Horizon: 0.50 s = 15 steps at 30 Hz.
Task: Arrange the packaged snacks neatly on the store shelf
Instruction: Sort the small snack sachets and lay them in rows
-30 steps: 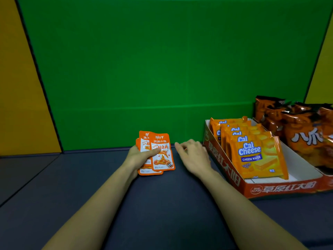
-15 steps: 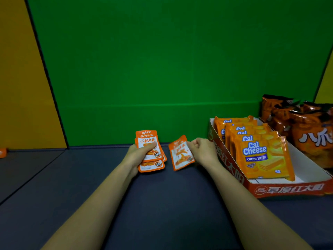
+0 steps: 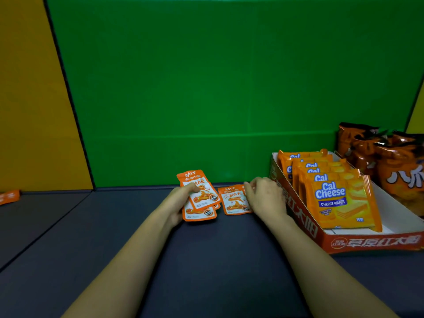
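Note:
My left hand [image 3: 177, 201] grips a fanned stack of small orange-and-white snack packets [image 3: 200, 198], thumb on the top one, held just above the dark shelf near the green back wall. My right hand [image 3: 266, 198] holds the right edge of a single packet of the same kind [image 3: 234, 200], which stands close to upright on the shelf, right of the stack and just left of the red display box. The bottom of the stack partly hides behind my left palm.
A red cardboard display box [image 3: 371, 243] holding several Cal Cheese wafer packs [image 3: 339, 200] stands at the right. Dark orange chip bags [image 3: 399, 166] sit behind it. Another small orange packet [image 3: 9, 196] lies at the far left. The dark shelf surface [image 3: 91, 237] spreads toward me.
My right hand pulled one packet off the stack, carried it right and turned it from tilted to nearly upright on the shelf. The left hand's stack stayed in place.

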Each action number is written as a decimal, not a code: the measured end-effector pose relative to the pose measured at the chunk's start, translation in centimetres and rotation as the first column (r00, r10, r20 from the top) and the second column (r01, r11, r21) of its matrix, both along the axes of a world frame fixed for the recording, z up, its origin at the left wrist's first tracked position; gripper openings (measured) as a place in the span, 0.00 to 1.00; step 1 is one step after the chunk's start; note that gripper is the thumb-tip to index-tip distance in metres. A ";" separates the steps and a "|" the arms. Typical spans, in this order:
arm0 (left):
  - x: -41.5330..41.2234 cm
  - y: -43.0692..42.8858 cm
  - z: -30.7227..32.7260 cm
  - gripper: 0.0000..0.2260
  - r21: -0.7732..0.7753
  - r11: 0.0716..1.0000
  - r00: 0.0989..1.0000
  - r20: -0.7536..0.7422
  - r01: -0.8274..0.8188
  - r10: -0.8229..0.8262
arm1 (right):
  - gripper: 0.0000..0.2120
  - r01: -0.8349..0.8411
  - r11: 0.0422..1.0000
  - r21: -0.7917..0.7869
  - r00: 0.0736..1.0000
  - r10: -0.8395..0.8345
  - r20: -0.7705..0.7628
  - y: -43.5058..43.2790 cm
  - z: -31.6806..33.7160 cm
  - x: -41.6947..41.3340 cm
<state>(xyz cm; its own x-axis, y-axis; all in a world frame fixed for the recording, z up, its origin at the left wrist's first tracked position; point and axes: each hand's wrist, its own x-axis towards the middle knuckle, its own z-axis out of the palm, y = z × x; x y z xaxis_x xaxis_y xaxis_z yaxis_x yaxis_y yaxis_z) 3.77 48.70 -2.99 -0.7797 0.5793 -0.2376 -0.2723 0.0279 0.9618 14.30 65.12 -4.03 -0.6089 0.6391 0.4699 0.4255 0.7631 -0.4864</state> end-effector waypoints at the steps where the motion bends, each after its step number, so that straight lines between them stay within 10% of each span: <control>1: 0.0 0.0 0.0 0.04 -0.007 1.000 1.000 -0.013 0.005 -0.005 | 0.19 -0.052 0.999 -0.006 0.998 0.051 -0.021 -0.5 0.1 0.1; 15: -0.4 -0.3 -0.2 0.04 0.044 0.994 0.986 -0.134 -0.097 0.102 | 0.17 -0.295 0.885 -0.360 0.952 0.304 -0.032 -2.0 -0.2 -0.8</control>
